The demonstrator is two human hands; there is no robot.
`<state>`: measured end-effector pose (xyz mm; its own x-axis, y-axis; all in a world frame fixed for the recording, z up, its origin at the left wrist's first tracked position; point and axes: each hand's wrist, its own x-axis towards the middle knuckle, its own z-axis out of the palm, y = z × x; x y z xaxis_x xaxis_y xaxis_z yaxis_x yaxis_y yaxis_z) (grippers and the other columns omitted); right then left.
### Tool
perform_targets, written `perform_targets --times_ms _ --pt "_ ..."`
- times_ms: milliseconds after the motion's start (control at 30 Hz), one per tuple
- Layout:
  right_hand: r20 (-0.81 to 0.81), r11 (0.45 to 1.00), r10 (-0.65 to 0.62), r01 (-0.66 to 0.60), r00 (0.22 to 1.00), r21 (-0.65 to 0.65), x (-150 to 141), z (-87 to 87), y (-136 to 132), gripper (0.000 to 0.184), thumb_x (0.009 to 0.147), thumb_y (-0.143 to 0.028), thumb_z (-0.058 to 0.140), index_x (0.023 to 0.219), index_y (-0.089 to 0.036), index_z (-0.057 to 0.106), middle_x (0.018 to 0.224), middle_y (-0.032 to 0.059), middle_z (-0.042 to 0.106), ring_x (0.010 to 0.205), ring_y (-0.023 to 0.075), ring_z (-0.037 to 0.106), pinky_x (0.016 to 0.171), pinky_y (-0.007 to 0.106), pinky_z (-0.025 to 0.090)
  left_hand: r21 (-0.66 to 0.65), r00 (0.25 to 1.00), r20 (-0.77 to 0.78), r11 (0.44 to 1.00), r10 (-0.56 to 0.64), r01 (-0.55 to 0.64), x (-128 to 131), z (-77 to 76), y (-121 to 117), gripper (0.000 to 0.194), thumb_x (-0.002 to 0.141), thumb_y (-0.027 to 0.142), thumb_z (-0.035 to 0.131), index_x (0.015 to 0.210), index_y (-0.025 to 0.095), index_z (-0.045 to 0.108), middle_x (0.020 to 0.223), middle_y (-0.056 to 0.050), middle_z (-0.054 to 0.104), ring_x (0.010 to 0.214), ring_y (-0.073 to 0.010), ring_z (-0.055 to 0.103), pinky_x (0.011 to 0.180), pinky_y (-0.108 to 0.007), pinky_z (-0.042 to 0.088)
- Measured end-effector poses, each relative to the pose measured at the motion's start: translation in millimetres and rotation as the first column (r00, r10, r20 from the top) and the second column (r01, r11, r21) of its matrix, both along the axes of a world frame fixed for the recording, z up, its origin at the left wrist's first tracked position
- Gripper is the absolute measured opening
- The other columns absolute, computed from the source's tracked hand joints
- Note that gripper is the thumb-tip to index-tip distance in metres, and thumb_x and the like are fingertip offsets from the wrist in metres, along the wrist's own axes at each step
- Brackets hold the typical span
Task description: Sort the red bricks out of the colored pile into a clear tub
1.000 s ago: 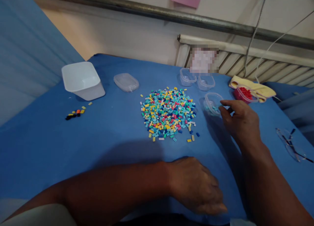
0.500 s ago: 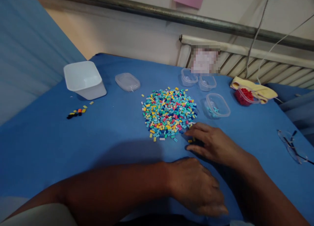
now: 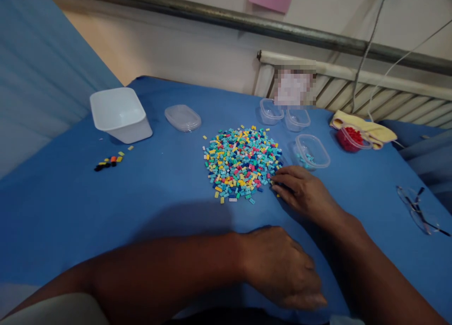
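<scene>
A round pile of small building bricks (image 3: 242,160) in turquoise, yellow, pink, blue and white lies mid-table. At its right edge my right hand (image 3: 309,191) has thumb and fingertips drawn together over stray bricks; what they pinch is hidden. My left hand (image 3: 282,268) rests palm down near the front edge, fingers curled under, and anything inside them is out of sight. Just beyond my right hand stands a clear tub (image 3: 319,153) with a few turquoise bricks in it. Farther right, another clear tub (image 3: 349,139) is filled with red bricks.
Two clear tubs (image 3: 271,111) stand at the back, beside the radiator (image 3: 339,85). At left are a white bin (image 3: 120,113), stacked clear lids (image 3: 182,118) and a short row of black, orange and yellow bricks (image 3: 111,162). A yellow cloth (image 3: 374,127) and eyeglasses (image 3: 416,210) lie right.
My right hand has left the tub of turquoise bricks and come left and nearer to the pile's edge, where its spread fingers have closed together. My left hand stays where it was.
</scene>
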<state>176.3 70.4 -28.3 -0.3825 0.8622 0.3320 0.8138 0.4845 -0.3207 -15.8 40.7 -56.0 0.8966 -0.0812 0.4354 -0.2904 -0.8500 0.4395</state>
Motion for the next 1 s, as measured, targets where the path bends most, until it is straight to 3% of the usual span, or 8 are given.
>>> perform_targets --times_ms 167,367,467,600,800,1000 --pt "-0.01 0.999 0.046 -0.046 0.999 -0.015 3 0.9 0 0.013 0.109 -0.028 0.066 0.108 -0.021 0.077 0.106 0.0106 0.08 0.096 0.0267 0.075 0.087 0.043 0.063 -0.031 0.999 -0.044 0.999 -0.023 0.022 0 -0.5 0 0.044 0.108 0.054 0.055 0.078 0.026 0.07 0.084 0.002 0.076 0.065 -0.0171 0.065 0.056 -0.039 0.047" --pt "-0.015 0.995 0.086 -0.085 0.996 0.049 0 -1.5 1 0.02 0.109 -0.025 0.065 0.126 -0.021 0.076 0.127 0.0133 0.079 0.11 0.0295 0.075 0.095 0.047 0.062 -0.011 1.0 -0.005 1.0 0.005 -0.005 -2 -0.9 -1 0.042 0.108 0.05 0.056 0.078 0.026 0.072 0.08 0.003 0.074 0.064 -0.0172 0.064 0.055 -0.039 0.049" --pt "0.01 0.995 0.1 -0.101 0.995 0.02 0 -0.1 1 0.014 0.11 -0.025 0.064 0.117 -0.021 0.076 0.117 0.0116 0.08 0.103 0.0278 0.075 0.091 0.045 0.061 -0.027 1.0 0.0 1.0 0.0 0.0 -1 -1.1 -1 0.044 0.108 0.053 0.055 0.077 0.026 0.072 0.078 0.003 0.074 0.062 -0.0176 0.062 0.053 -0.04 0.046" --pt "-0.004 0.997 0.082 -0.082 0.997 0.0 -2 3.4 1 0.013 0.11 -0.026 0.064 0.108 -0.021 0.076 0.103 0.009 0.079 0.093 0.0256 0.073 0.085 0.041 0.058 -0.024 1.0 -0.01 1.0 0.006 -0.006 0 1.0 -1 0.044 0.108 0.052 0.057 0.074 0.026 0.069 0.082 0.003 0.076 0.064 -0.0171 0.065 0.054 -0.039 0.046" --pt "0.102 1.0 -0.008 0.01 0.995 -0.021 -18 -2.1 7 0.018 0.11 -0.027 0.062 0.115 -0.021 0.078 0.105 0.0105 0.078 0.099 0.0279 0.071 0.087 0.041 0.054 -0.048 1.0 0.006 0.999 -0.003 0.003 1 -0.5 -1 0.042 0.106 0.051 0.061 0.074 0.025 0.069 0.083 0.002 0.077 0.063 -0.0167 0.064 0.05 -0.04 0.044" --pt "0.19 0.992 -0.087 0.104 0.978 -0.078 -35 4.9 10 0.018 0.107 -0.027 0.065 0.116 -0.02 0.079 0.106 0.0107 0.077 0.099 0.0295 0.07 0.082 0.041 0.05 -0.032 0.999 0.006 0.999 -0.035 0.035 2 2.3 0 0.046 0.109 0.051 0.054 0.075 0.024 0.071 0.079 0.002 0.075 0.065 -0.0167 0.064 0.054 -0.039 0.05"
